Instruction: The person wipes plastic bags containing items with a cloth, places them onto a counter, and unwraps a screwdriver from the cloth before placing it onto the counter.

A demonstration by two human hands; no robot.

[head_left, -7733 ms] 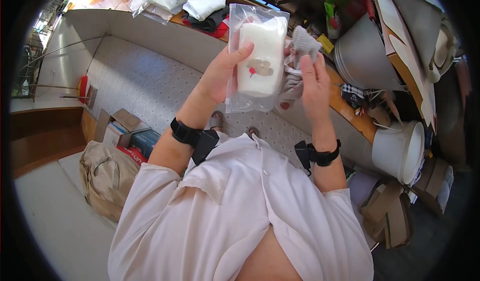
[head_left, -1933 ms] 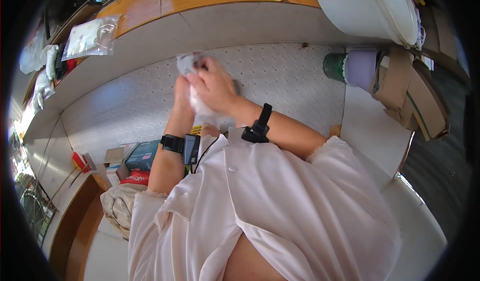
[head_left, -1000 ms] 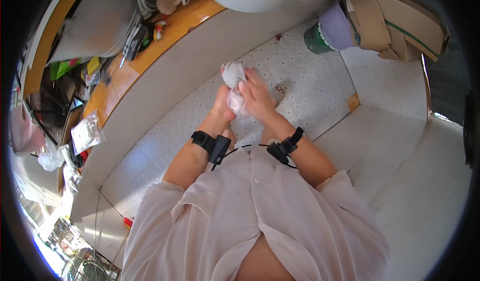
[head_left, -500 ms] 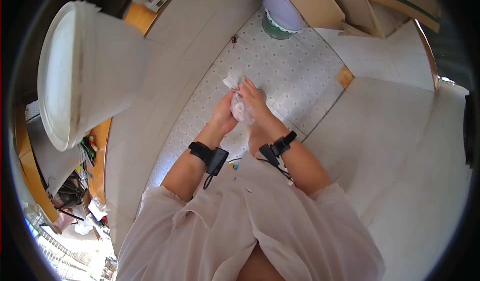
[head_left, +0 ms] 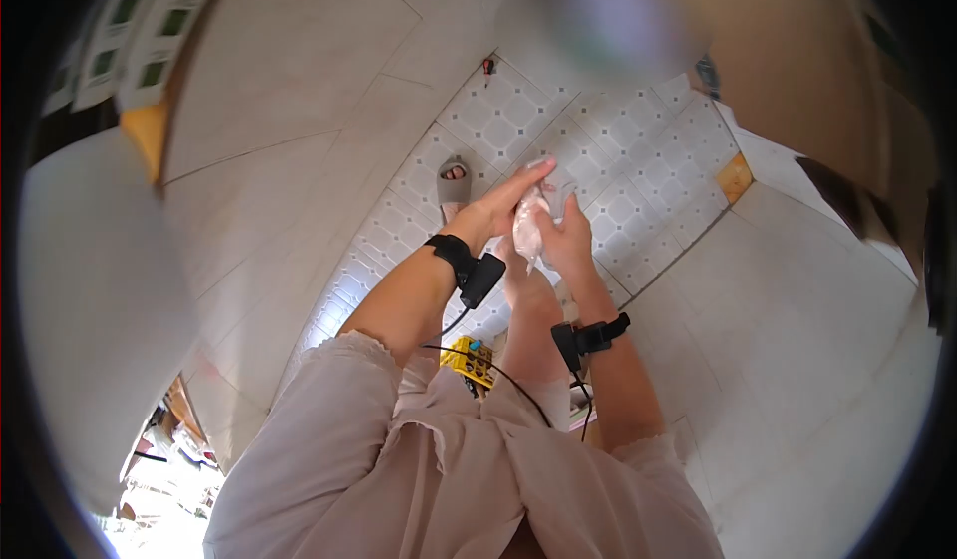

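A crumpled whitish bundle in thin clear plastic (head_left: 528,225) is between my two hands, over the tiled floor. My left hand (head_left: 495,210) lies along its left side with the fingers stretched out and pointing up and right. On the other side, my right hand (head_left: 566,235) grips the bundle, its thumb and fingers partly round it. Plastic and fingers overlap, so the bundle's contents cannot be made out. Black straps with small devices are on both forearms.
A blurred purple and green tub (head_left: 608,26) is at the top, beside cardboard (head_left: 797,51). A large pale bucket (head_left: 100,300) fills the left edge. A small red and black object (head_left: 488,67) lies on the floor (head_left: 508,111). Below my hands is a yellow basket (head_left: 467,360).
The view has moved past the counter toward the floor corner. The clear packet held earlier was put down on the counter. Lately my left fingers have straightened along the bundle.
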